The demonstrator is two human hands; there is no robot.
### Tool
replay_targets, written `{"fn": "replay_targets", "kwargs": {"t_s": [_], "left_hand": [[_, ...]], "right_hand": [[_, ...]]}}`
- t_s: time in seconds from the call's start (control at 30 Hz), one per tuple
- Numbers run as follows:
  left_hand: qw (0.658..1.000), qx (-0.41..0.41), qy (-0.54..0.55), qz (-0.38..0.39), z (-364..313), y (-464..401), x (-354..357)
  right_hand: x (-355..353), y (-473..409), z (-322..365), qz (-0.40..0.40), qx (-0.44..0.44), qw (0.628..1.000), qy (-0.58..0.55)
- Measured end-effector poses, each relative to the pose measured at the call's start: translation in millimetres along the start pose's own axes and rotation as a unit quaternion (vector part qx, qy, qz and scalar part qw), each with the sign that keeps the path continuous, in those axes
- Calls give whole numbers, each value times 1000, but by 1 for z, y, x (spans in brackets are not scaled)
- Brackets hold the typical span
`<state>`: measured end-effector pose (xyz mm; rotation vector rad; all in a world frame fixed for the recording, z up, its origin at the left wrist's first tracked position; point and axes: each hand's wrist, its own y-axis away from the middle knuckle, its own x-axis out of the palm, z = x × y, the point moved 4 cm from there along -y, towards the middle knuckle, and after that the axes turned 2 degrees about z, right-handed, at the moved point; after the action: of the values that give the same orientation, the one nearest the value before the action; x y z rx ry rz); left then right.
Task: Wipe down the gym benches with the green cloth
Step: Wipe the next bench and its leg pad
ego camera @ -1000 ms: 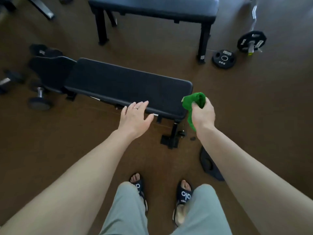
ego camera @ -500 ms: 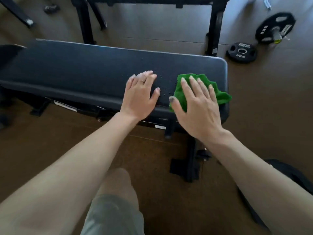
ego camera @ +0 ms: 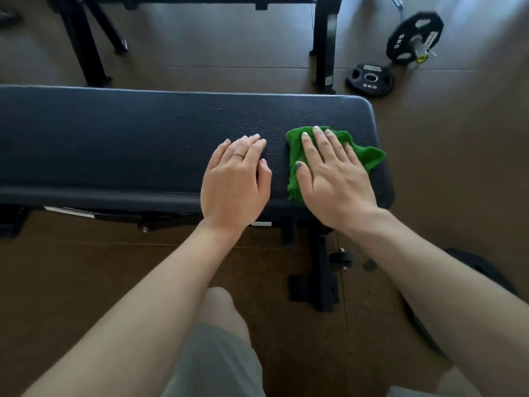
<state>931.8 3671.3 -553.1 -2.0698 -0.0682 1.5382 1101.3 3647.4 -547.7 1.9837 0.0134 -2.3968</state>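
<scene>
Brown gym flooring lies beneath a long black padded bench (ego camera: 114,144). Our left hand (ego camera: 236,181) rests flat and released on it. Toward three o'clock, our right hand (ego camera: 335,179) presses flat on the crumpled green cloth (ego camera: 369,156), fingers spread, near the bench's end.

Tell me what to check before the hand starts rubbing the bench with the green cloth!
1. Cloth under the wiping hand: ok. The right hand lies flat on the green cloth.
2. Cloth on the pad: ok. It sits near the right end of the near bench, one corner hanging past the edge.
3. Other hand out of the way: not ok. The left hand rests right beside the cloth, in the path of a leftward wipe.
4. Something to wipe: ok. Small droplets dot the pad.
5. Far bench wiped: cannot tell.
</scene>
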Motion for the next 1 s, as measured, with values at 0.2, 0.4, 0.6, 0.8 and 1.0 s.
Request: {"fn": "replay_targets", "kwargs": {"t_s": [0.2,0.4,0.6,0.8,1.0], "left_hand": [[1000,-1,13,14,0,0,-2],[999,-14,29,22,-1,0,-3],[999,-17,24,28,1,0,-1],[999,-4,11,38,2,-1,-2],[999,-4,1,44,0,-1,-3]], "right_hand": [[-1,-27,6,25,50,998,-18],[7,43,25,-20,54,998,-11],[4,10,15,-13,59,998,-28],[2,-36,14,22,110,993,-32],[3,34,29,5,83,996,-33]]}}
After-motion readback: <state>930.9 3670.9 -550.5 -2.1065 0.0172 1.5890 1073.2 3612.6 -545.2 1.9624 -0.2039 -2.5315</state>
